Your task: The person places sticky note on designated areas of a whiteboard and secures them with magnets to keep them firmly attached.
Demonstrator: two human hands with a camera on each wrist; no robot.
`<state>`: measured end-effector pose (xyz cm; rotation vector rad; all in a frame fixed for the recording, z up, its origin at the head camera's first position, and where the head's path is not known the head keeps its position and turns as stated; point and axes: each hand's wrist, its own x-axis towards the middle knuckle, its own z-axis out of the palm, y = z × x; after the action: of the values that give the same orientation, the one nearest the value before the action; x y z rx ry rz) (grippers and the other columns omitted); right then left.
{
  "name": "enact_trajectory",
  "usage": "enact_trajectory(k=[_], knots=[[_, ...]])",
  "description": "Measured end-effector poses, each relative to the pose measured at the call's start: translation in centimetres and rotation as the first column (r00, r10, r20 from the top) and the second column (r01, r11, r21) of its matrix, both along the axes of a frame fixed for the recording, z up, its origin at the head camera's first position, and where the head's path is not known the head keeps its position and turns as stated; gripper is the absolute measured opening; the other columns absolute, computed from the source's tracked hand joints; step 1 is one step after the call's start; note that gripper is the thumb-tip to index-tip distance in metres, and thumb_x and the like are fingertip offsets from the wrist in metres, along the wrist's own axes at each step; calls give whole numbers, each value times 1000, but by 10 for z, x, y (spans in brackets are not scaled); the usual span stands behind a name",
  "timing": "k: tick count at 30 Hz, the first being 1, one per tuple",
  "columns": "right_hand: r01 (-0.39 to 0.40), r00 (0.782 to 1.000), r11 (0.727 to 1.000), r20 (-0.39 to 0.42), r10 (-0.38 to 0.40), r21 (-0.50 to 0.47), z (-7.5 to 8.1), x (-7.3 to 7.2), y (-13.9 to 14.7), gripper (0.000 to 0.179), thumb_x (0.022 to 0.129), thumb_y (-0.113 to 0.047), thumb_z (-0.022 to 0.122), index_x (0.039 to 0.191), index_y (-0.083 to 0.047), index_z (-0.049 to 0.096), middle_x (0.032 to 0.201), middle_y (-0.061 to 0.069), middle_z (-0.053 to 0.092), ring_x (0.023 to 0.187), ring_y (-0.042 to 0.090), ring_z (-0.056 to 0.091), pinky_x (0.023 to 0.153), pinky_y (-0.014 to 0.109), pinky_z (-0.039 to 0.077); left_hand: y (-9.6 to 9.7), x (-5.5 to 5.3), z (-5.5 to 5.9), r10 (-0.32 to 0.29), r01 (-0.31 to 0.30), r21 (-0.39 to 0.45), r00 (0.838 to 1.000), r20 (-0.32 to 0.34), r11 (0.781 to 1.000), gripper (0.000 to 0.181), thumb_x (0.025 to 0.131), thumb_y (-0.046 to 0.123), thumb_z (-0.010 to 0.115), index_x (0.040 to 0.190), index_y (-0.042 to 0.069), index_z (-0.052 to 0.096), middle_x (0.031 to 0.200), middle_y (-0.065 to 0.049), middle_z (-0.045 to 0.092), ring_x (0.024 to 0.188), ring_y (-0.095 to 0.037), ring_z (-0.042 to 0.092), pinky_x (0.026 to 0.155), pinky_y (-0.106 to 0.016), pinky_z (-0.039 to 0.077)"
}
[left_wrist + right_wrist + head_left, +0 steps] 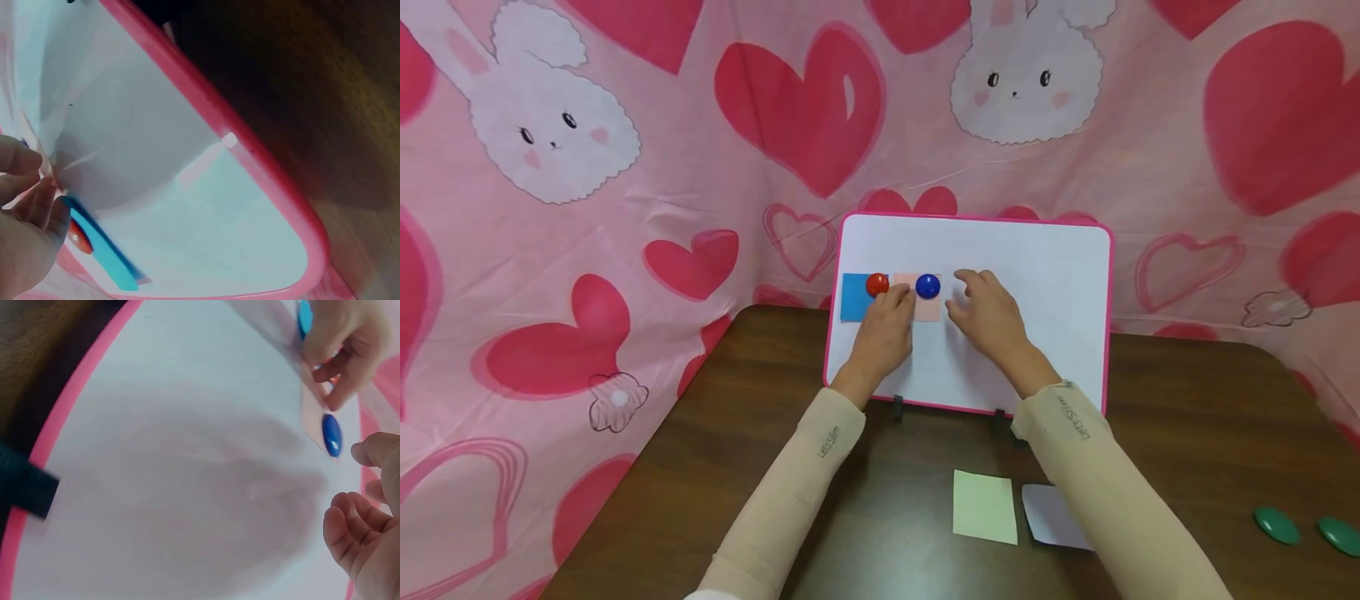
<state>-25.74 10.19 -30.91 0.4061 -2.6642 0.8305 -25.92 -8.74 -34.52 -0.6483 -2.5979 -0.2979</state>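
A blue square sticky note (853,300) and a pink one (928,312) are side by side on an upright whiteboard (1037,308). On the blue note's upper right corner is a round red magnet (877,284); a round blue magnet (928,287) sits on the pink note's upper part. My left hand (883,333) has its fingertips at the pink note's left edge, just right of the red magnet. To the right of the blue magnet, my right hand (988,317) is apart from it, thumb and fingers spread with nothing between them.
On the brown table (745,417) in front of the board lie a pale green note (985,507) and a lilac note (1052,517), the latter partly under the right sleeve. Two green magnets (1277,525) are at the far right. Dark clips (898,408) support the board's lower edge.
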Motion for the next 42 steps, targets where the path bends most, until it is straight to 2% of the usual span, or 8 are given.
enact_trajectory(k=[9,14,18,26,32,36,39,42], knots=[[-19,1000,999,-5,19,-48,2,34,30,47,94,-18,71,136,-2,58,100,14,59,82,27,57,68,40,53,-4,18,4,-60,44,108,988,145,993,47,98,13,64,144,7,55,134,-11,58,121,-26,55,102,-37,46],[-26,999,997,-29,24,-75,-2,59,56,42,94,-14,71,132,-1,61,97,14,60,80,26,57,63,38,52,-3,35,9,-75,49,100,958,275,994,47,98,18,65,144,9,56,133,-8,62,122,-25,56,102,-37,47],[-14,999,996,-34,11,-83,-6,81,80,39,95,-14,69,131,-1,62,96,13,61,80,27,58,61,36,51,0,53,11,-113,82,91,896,429,992,44,100,21,63,143,12,57,135,-6,62,125,-22,56,105,-39,45],[71,997,993,23,-69,-90,-22,122,133,42,95,-19,71,132,-2,62,93,7,60,80,23,54,55,24,50,3,91,0,-185,205,47,734,654,978,46,98,23,67,142,15,58,130,0,63,120,-16,57,102,-35,47],[154,988,984,39,-151,-90,-38,149,173,38,96,-26,70,129,-7,65,94,5,61,78,11,47,60,17,42,9,114,-10,-149,242,-23,665,732,970,55,95,33,72,145,16,55,134,1,59,121,-14,56,102,-35,47],[203,978,976,62,-199,-73,-50,165,195,35,97,-26,70,126,-7,67,95,7,63,75,3,45,60,18,39,19,128,-17,-125,286,-103,677,726,953,59,93,42,73,143,16,57,133,0,58,120,-13,56,102,-33,46],[253,964,966,103,-246,-60,-57,175,208,36,97,-29,69,125,-6,67,97,9,65,73,-2,45,58,18,39,27,136,-21,-98,307,-183,712,696,934,62,91,48,73,141,15,57,129,-1,57,118,-16,57,98,-32,47],[285,954,956,115,-277,-65,-64,183,220,35,97,-29,70,123,-6,68,93,1,67,72,-6,47,56,18,39,34,143,-23,-51,289,-255,748,661,923,67,87,53,75,139,15,59,125,-2,57,115,-17,57,94,-32,49]])
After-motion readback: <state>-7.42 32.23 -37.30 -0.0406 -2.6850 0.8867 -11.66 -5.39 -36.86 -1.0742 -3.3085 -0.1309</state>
